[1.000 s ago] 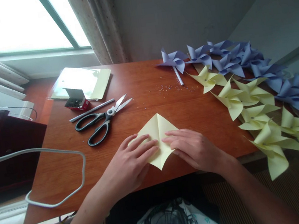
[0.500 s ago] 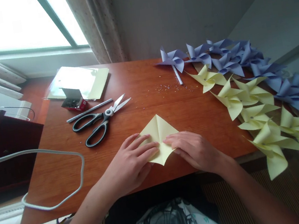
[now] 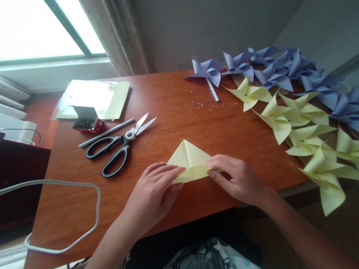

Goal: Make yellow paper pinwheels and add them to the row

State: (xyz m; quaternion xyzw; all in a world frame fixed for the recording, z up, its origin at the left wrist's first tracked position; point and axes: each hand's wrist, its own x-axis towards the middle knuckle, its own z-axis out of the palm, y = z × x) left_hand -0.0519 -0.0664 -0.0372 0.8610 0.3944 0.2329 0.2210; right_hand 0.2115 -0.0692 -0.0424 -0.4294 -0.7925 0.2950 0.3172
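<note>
The left hand and the right hand are both pressing down on a folded pale yellow paper triangle, which is lying near the front edge of the reddish brown wooden table. The left hand's fingers are lying flat on the paper's left corner, and the right hand's fingertips are pinching its right corner, so neither hand is hanging loose. The triangle's tip is pointing away from the person. Bare wood is showing all around the paper, with wide room behind it up to the wall. One pair of black-handled scissors is lying to the left, well apart from the hands, blades slightly open. One thin silver stick is lying just behind the scissors. One small red box of dark clips is sitting near the back left corner, its lid standing up, just beside one shiny clear packet of pale paper. Tiny sparkly bits are lying scattered in the middle. About six yellow paper pinwheels are crowding the right edge, some hanging over it. About seven purple paper pinwheels are lying behind them; the pile is too tangled to count surely. One white cable is looping past the left edge. No writing is clear enough to read.
</note>
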